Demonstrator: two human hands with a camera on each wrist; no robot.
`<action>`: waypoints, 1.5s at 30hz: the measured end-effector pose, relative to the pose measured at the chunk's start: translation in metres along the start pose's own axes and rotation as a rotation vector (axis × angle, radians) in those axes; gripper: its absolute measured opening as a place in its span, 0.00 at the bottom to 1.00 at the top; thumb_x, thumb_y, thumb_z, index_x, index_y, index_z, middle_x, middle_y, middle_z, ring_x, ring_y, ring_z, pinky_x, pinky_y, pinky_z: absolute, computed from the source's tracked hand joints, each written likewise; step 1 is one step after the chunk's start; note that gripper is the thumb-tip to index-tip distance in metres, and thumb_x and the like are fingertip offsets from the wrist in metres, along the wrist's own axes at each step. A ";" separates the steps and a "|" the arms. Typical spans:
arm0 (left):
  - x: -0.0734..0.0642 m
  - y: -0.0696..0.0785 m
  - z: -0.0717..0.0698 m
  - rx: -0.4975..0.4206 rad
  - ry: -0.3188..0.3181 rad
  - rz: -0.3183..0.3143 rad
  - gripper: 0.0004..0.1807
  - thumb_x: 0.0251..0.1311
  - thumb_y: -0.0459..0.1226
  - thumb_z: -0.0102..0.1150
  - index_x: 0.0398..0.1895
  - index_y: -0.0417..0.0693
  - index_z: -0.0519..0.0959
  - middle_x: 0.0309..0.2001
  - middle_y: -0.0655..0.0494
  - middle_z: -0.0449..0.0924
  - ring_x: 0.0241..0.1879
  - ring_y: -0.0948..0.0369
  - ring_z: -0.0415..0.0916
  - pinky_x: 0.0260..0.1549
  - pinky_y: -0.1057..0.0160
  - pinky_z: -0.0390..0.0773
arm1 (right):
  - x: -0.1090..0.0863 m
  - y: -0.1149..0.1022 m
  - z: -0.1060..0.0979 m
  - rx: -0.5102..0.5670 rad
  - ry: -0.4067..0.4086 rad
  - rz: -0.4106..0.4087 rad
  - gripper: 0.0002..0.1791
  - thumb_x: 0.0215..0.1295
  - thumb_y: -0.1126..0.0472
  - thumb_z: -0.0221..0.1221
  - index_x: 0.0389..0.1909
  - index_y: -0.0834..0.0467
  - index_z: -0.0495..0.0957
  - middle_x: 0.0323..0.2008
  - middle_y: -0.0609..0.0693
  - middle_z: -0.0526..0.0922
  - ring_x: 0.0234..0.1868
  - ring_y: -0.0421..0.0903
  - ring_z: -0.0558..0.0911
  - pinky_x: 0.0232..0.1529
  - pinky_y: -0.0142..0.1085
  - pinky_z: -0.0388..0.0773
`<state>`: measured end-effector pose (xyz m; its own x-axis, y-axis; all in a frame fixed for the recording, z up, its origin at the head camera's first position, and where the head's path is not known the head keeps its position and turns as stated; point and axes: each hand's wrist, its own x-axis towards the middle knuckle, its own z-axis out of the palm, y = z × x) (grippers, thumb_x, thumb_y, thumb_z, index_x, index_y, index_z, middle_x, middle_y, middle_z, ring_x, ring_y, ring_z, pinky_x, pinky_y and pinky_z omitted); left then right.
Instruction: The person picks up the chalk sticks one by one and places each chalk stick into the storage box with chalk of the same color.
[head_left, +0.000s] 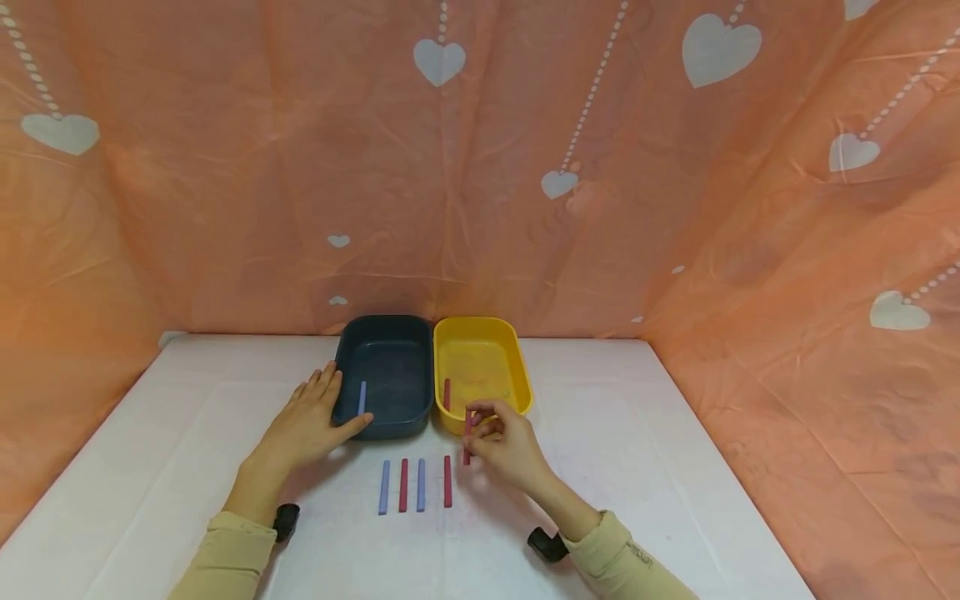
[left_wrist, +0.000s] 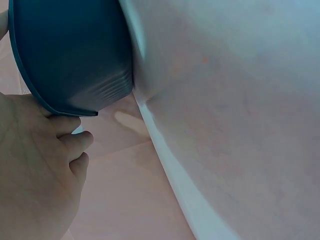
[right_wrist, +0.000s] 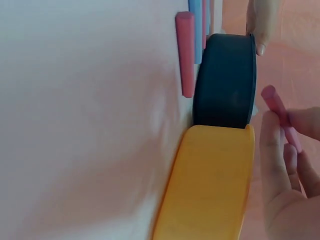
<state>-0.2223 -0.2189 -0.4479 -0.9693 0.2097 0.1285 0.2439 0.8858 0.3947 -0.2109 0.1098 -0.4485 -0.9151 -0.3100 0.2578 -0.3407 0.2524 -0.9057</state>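
My right hand point(head_left: 510, 446) pinches a red stick point(right_wrist: 274, 102) between thumb and fingers, over the near rim of the yellow tray point(head_left: 522, 358). With spread, fairly straight fingers, my left hand point(head_left: 300, 425) rests against the left side of the dark blue tray point(head_left: 390, 430), thumb across its near rim. A blue stick point(head_left: 362, 396) leans inside the dark blue tray, and another red stick point(head_left: 447, 393) leans inside the yellow one. In front of the trays lie two blue sticks and two red sticks point(head_left: 447, 482), set upright to my view in a row.
The two trays stand side by side at the back of the white table point(head_left: 637, 467). Orange cloth point(head_left: 495, 250) with white hearts hangs behind and along both sides. Black bands point(head_left: 547, 546) sit at both wrists.
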 end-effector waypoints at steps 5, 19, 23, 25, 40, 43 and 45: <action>0.000 0.000 0.000 -0.001 0.001 0.002 0.57 0.68 0.64 0.57 0.77 0.21 0.54 0.80 0.26 0.45 0.78 0.30 0.45 0.76 0.32 0.46 | 0.010 -0.002 0.001 0.000 0.046 -0.007 0.22 0.60 0.76 0.68 0.56 0.66 0.79 0.43 0.60 0.81 0.36 0.51 0.85 0.40 0.27 0.83; 0.000 -0.001 0.003 -0.007 -0.004 -0.009 0.58 0.68 0.64 0.56 0.77 0.22 0.53 0.80 0.26 0.45 0.78 0.30 0.44 0.76 0.33 0.46 | 0.043 -0.002 0.001 0.048 0.109 0.014 0.24 0.61 0.72 0.70 0.59 0.64 0.79 0.44 0.59 0.80 0.38 0.52 0.86 0.35 0.29 0.85; 0.001 -0.002 0.003 -0.003 -0.005 -0.007 0.58 0.68 0.65 0.56 0.77 0.22 0.53 0.80 0.27 0.45 0.79 0.31 0.44 0.76 0.33 0.46 | 0.053 0.001 0.001 0.059 0.117 0.021 0.24 0.61 0.72 0.69 0.58 0.62 0.79 0.44 0.58 0.80 0.38 0.50 0.86 0.35 0.29 0.85; 0.001 -0.002 0.002 0.000 -0.002 -0.006 0.58 0.68 0.65 0.56 0.77 0.22 0.53 0.80 0.27 0.45 0.79 0.31 0.44 0.76 0.33 0.46 | 0.058 0.002 0.000 0.059 0.119 0.025 0.24 0.61 0.72 0.69 0.59 0.63 0.79 0.44 0.58 0.81 0.37 0.50 0.86 0.34 0.29 0.85; 0.001 -0.003 0.002 -0.001 -0.002 -0.007 0.58 0.67 0.65 0.56 0.77 0.22 0.53 0.80 0.26 0.46 0.78 0.30 0.44 0.76 0.33 0.46 | 0.091 0.019 -0.003 -0.045 0.070 0.100 0.23 0.62 0.70 0.69 0.59 0.64 0.79 0.44 0.58 0.82 0.37 0.48 0.86 0.39 0.34 0.87; 0.001 -0.003 0.001 -0.003 -0.006 -0.009 0.58 0.68 0.65 0.56 0.77 0.22 0.53 0.80 0.26 0.45 0.79 0.31 0.44 0.76 0.33 0.46 | 0.097 0.022 -0.004 -0.066 0.045 0.131 0.23 0.62 0.71 0.69 0.59 0.65 0.79 0.44 0.59 0.82 0.37 0.49 0.86 0.41 0.36 0.87; 0.002 -0.003 0.001 -0.001 -0.004 -0.006 0.58 0.67 0.65 0.56 0.77 0.22 0.53 0.80 0.26 0.45 0.79 0.31 0.44 0.76 0.33 0.46 | 0.100 0.023 -0.004 -0.090 0.029 0.162 0.23 0.63 0.70 0.69 0.59 0.64 0.79 0.44 0.58 0.82 0.37 0.49 0.85 0.43 0.36 0.87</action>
<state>-0.2249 -0.2205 -0.4493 -0.9708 0.2059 0.1229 0.2382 0.8865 0.3967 -0.3112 0.0886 -0.4420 -0.9650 -0.2323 0.1217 -0.2049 0.3780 -0.9028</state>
